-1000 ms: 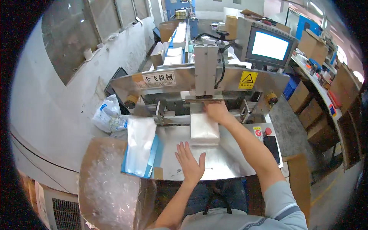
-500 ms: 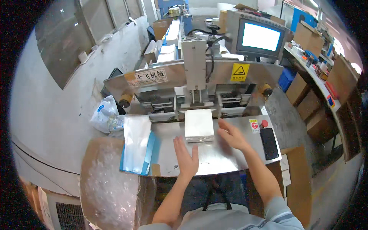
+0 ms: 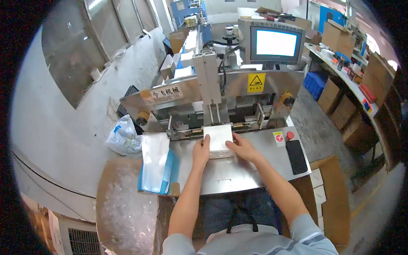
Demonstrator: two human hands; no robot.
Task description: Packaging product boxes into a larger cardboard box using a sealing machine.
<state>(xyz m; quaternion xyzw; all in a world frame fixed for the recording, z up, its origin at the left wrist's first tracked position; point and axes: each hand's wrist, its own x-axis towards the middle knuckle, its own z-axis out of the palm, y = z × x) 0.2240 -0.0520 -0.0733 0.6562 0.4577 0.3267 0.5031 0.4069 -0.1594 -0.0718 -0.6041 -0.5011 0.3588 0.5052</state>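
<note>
We hold a white block (image 3: 218,135) with both hands, on the metal table (image 3: 225,178), close in front of the machine (image 3: 231,83). Our left hand (image 3: 201,152) grips its left side, with the thumb by the top edge. Our right hand (image 3: 244,149) grips its right side, with the thumb on top. We cannot see all our other fingertips. The front of the block looks shiny. To the left, a blue box (image 3: 171,165) has flat bags (image 3: 154,159) in it. Lower on the left, a big brown box (image 3: 104,182) holds lots of crinkly clear plastic (image 3: 127,212). To our right, we see a black phone (image 3: 296,157) with a red button (image 3: 290,135) just past it. Higher up is a bright screen (image 3: 274,41).
</note>
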